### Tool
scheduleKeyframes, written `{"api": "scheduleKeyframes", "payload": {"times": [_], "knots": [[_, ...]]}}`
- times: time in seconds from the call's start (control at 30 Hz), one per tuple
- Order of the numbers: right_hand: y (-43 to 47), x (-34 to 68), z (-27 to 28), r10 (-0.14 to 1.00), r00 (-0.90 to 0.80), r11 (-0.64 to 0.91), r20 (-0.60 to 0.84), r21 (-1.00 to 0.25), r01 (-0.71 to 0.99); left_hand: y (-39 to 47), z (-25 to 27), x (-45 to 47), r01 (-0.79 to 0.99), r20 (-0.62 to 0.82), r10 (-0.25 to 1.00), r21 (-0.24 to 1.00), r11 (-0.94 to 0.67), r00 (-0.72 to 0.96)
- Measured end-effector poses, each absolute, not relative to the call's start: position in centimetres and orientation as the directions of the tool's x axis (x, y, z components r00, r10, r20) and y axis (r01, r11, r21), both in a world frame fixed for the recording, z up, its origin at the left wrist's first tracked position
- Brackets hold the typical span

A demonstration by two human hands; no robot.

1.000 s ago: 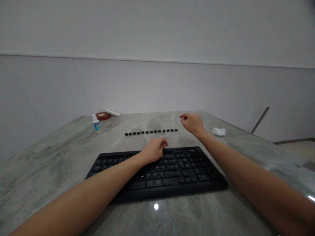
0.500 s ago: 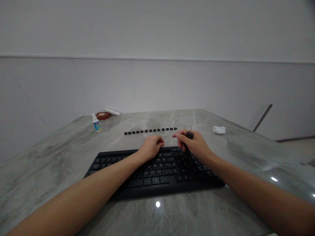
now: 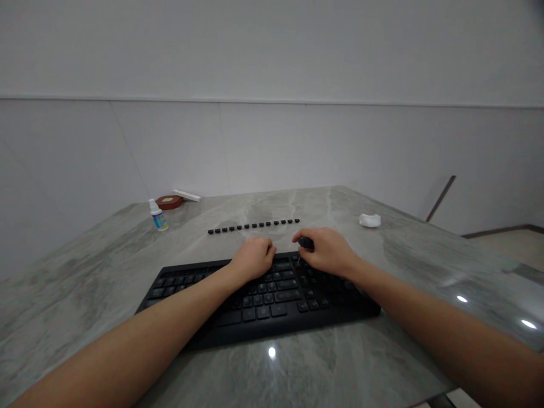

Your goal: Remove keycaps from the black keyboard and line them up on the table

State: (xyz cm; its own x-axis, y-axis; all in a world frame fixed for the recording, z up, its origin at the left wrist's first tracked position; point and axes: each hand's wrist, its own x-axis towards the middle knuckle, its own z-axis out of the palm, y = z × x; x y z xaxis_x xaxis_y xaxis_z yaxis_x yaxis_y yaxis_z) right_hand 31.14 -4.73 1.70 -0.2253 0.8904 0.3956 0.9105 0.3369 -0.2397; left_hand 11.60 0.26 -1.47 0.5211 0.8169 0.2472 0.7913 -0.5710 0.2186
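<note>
A black keyboard [image 3: 255, 327] lies on the marbled table. My left hand [image 3: 254, 258] rests at its far edge near the middle, fingers curled down against it; the fingertips are partly hidden. My right hand [image 3: 326, 250] is closed around the black handle of a wire keycap puller [image 3: 305, 243]. The puller's thin wire points down at the top row of keys, right of my left hand. Whether the wire touches a key I cannot tell. Beyond the keyboard, several small black keycaps [image 3: 254, 225] stand in a straight row.
A white spray bottle [image 3: 158, 216] with a blue label stands at the back left. Behind it are a reddish-brown box [image 3: 169, 202] and a white flat object [image 3: 187, 195] leaning on it. A crumpled white wipe or tissue [image 3: 369, 220] lies at the right. A pale wall [image 3: 263, 147] rises behind the table.
My right hand has turned the keycap puller over, so its wire points down instead of up, and has come closer to my left hand. The left hand stays at the keyboard. The view has shifted slightly right.
</note>
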Motion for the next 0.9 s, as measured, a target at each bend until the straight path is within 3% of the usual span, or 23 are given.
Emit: {"api": "scheduleKeyframes", "payload": {"times": [0.17,0.4,0.6,0.73,0.9], "knots": [[-5.3,30.6,2.1,0.907,-0.291,0.38,0.305,-0.292,0.878,0.4,-1.5,11.5,0.758,0.23,0.804,0.269,-0.595,0.549],[-5.1,30.8,2.3,0.921,-0.249,0.346,0.299,-0.339,0.875,1.2,-1.0,11.3,0.703,0.06,0.834,0.507,-0.498,0.548],[-5.1,30.7,2.1,0.913,-0.253,0.359,0.318,-0.337,0.87,1.5,-1.2,11.6,0.767,0.162,0.873,0.422,-0.483,0.461],[-5.2,30.7,2.1,0.906,-0.237,0.352,0.35,-0.313,0.882,1.5,-1.4,11.5,0.765,0.206,0.876,0.427,-0.482,0.437],[-4.8,30.6,1.8,0.914,-0.198,0.284,0.355,-0.209,0.936,1.3,-1.5,11.5,0.744,0.262,0.866,0.444,-0.499,0.425]]}}
